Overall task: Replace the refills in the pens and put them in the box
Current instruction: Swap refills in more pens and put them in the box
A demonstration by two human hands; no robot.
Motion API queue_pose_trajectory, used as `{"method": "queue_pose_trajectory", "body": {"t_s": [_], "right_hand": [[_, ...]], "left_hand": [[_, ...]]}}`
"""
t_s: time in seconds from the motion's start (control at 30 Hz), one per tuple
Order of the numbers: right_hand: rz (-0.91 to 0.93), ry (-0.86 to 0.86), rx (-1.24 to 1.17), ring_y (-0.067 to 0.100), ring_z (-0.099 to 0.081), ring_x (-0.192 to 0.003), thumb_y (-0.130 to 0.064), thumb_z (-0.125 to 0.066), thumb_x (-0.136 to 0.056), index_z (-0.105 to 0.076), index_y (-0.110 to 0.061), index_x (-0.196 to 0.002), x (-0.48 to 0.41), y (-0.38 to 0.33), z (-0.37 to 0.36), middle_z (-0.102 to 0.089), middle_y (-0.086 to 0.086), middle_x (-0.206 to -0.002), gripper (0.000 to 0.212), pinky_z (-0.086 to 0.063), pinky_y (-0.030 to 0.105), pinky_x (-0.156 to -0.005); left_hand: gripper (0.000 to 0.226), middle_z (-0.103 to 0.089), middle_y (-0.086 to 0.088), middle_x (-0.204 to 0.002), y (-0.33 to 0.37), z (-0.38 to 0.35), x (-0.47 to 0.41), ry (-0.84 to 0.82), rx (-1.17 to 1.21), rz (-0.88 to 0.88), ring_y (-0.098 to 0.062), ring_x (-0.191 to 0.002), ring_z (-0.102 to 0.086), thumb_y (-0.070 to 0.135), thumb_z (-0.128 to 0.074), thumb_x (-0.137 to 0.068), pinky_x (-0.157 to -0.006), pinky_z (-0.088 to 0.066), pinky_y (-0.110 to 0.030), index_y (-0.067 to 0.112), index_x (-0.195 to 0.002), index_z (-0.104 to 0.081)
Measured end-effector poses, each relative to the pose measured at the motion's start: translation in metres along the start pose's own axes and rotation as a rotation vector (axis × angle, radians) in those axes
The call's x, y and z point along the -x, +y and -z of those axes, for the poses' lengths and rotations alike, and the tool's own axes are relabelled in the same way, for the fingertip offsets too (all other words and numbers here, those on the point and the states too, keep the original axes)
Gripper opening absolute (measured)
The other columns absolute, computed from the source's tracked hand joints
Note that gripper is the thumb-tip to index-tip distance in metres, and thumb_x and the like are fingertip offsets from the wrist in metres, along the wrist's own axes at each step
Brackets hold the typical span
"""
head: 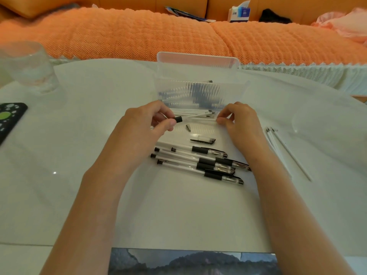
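The pen barrel (178, 119) is gripped at its black sleeve by the curled thumb and fingers of the left hand (147, 124), just in front of the box (198, 62). A thin white refill (193, 116) runs from it towards the right hand (240, 120), whose fingertips are closed in a pinch, apparently on the refill's far end, though that contact is too fine to be made out. If the two are held out of line, the refill could be bent or jammed in the barrel. The loose metal tip (188, 128) lies below the hands and could be knocked away by a wrist and lost, as could the cap (204, 140) near it. The spare refills (195, 111) against the box could be confused with used ones (282, 147) set well apart at the right. A remote (10, 118) and a glass (29, 64) stand far left. The waiting pens (198, 163) are heaped between the forearms, and could be swept aside.
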State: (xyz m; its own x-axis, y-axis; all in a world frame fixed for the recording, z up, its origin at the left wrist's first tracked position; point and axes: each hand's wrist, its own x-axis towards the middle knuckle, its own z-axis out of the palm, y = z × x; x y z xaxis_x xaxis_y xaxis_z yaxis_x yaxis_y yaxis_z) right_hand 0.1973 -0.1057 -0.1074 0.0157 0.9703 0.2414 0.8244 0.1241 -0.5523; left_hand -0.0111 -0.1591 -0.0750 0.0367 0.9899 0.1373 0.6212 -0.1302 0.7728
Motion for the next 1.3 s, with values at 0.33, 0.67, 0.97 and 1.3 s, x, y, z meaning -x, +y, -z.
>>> {"method": "queue_pose_trajectory", "body": {"t_s": [0.33,0.67,0.97,1.3], "right_hand": [[0.010,-0.016,-0.244,-0.005,-0.054,-0.063,-0.006,-0.058,-0.090,-0.063,-0.013,-0.086,0.012,0.003,0.037,-0.062,-0.008,-0.072,0.009,-0.038,0.002,-0.059],[0.021,-0.012,-0.320,-0.007,-0.053,-0.061,-0.007,-0.059,-0.090,-0.063,-0.016,-0.085,0.021,0.005,0.050,-0.064,-0.007,-0.073,0.011,-0.043,0.006,-0.062],[0.018,-0.024,-0.329,-0.009,-0.054,-0.059,-0.005,-0.059,-0.089,-0.063,-0.014,-0.085,0.022,0.003,0.050,-0.063,-0.006,-0.072,0.010,-0.040,0.004,-0.059],[0.009,-0.011,-0.343,-0.007,-0.055,-0.061,-0.007,-0.060,-0.089,-0.064,-0.015,-0.085,0.021,0.003,0.052,-0.064,-0.006,-0.072,0.010,-0.042,0.006,-0.062]], "left_hand": [[0.011,-0.065,0.014,-0.087,-0.007,0.004,-0.004,0.075,-0.021,0.018,0.000,-0.081,-0.057,0.022,-0.064,-0.088,-0.067,-0.039,-0.009,0.028,-0.096,-0.068],[0.010,-0.064,0.014,-0.086,-0.011,0.010,-0.006,0.126,-0.003,0.017,0.003,-0.079,-0.056,0.019,-0.066,-0.086,-0.065,-0.037,0.000,0.028,-0.091,-0.067],[0.010,-0.065,0.014,-0.087,-0.009,0.010,-0.005,0.125,0.009,0.013,0.002,-0.082,-0.057,0.020,-0.065,-0.087,-0.070,-0.038,-0.006,0.027,-0.092,-0.068],[0.010,-0.064,0.016,-0.086,-0.008,0.011,-0.005,0.124,0.009,0.020,0.002,-0.083,-0.057,0.020,-0.065,-0.087,-0.071,-0.039,-0.008,0.029,-0.091,-0.067]]}}
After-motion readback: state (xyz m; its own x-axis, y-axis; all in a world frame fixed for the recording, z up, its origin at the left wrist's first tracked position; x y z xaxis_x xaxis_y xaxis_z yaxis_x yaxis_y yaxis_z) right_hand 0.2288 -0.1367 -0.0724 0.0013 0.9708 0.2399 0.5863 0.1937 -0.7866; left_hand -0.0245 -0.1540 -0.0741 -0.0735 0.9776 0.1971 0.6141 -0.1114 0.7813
